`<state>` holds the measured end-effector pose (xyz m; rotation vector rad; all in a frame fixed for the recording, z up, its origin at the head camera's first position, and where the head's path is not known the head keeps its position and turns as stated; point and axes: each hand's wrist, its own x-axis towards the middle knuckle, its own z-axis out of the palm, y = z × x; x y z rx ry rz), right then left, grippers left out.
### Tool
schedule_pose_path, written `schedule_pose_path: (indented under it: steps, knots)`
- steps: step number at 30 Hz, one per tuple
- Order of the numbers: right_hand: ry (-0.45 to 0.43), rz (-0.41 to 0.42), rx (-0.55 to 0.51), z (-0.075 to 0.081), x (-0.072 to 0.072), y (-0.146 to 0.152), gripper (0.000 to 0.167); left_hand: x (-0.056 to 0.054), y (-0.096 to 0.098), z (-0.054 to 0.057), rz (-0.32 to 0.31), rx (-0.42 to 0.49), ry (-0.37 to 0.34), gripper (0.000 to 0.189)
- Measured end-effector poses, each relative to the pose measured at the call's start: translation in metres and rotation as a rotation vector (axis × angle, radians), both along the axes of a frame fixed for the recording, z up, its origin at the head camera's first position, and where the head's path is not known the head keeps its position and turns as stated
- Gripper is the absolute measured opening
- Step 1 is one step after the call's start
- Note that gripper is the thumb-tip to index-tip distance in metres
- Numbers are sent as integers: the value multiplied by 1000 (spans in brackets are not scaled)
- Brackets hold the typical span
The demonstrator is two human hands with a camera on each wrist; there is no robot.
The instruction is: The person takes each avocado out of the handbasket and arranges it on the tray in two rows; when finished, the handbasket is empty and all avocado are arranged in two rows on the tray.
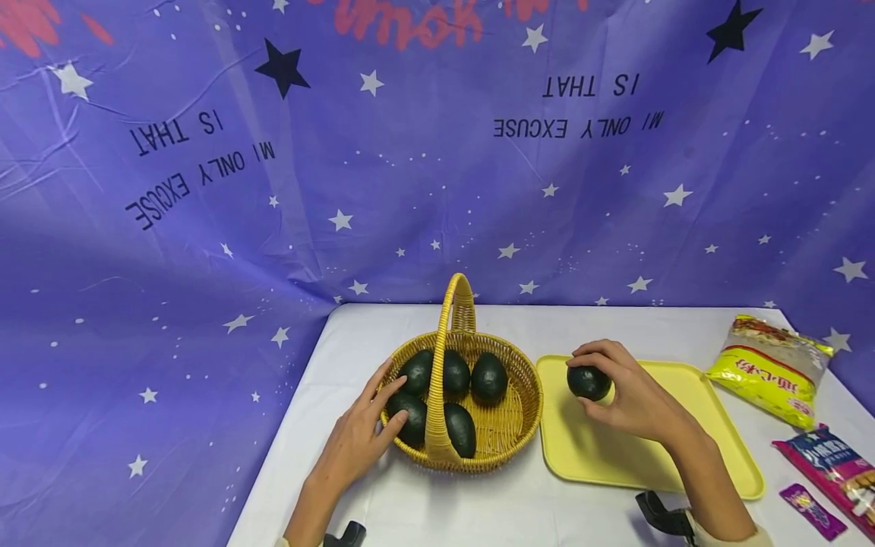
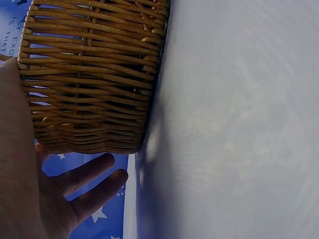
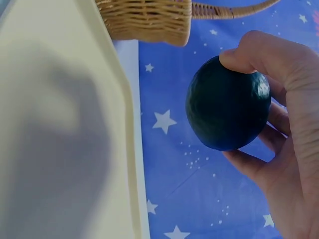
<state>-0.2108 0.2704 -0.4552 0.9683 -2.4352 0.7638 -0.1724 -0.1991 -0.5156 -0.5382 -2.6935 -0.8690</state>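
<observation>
Five avocados [image 1: 489, 377] lie in the basket [image 1: 502, 427], left of the tray [image 1: 595, 458], with three packets [image 1: 772, 372] to its right.

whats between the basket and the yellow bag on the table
The yellow tray, with the right hand holding a dark green avocado above it. The head view shows this.

Soft light is falling evenly over the counter [image 1: 499, 510] in the head view, casting faint shadows. In the left wrist view, the basket [image 2: 92, 89] and left hand [image 2: 52, 204] are sitting in dim shade; in the right wrist view, a small glare spot is shining on the dark avocado [image 3: 227, 109] while a broad, soft-edged shadow is blurring across the tray [image 3: 55, 25].
</observation>
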Motion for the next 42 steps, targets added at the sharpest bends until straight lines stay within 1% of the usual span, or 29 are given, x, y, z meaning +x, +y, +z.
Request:
schedule_pose_path:
  steps: [6, 13, 21, 32, 38, 42]
  knots:
    - [18, -21, 3, -5, 1, 12, 61, 0, 1, -1, 2, -15, 10, 58]
    - [38, -53, 2, -9, 0, 28, 61, 1, 3, -1, 1, -9, -1, 58]
    - [48, -59, -21, -15, -2, 46, 62, 1, 3, -2, 7, -15, 5, 57]
    - [62, -90, -27, -20, -4, 66, 65, 1, 4, 0, 10, -19, 12, 57]
    - [60, -114, -44, -23, -6, 77, 68, 1, 2, 0, 7, -8, -4, 57]
    - [62, -117, -53, -29, -9, 84, 66, 1, 0, 2, 6, 1, -12, 57]
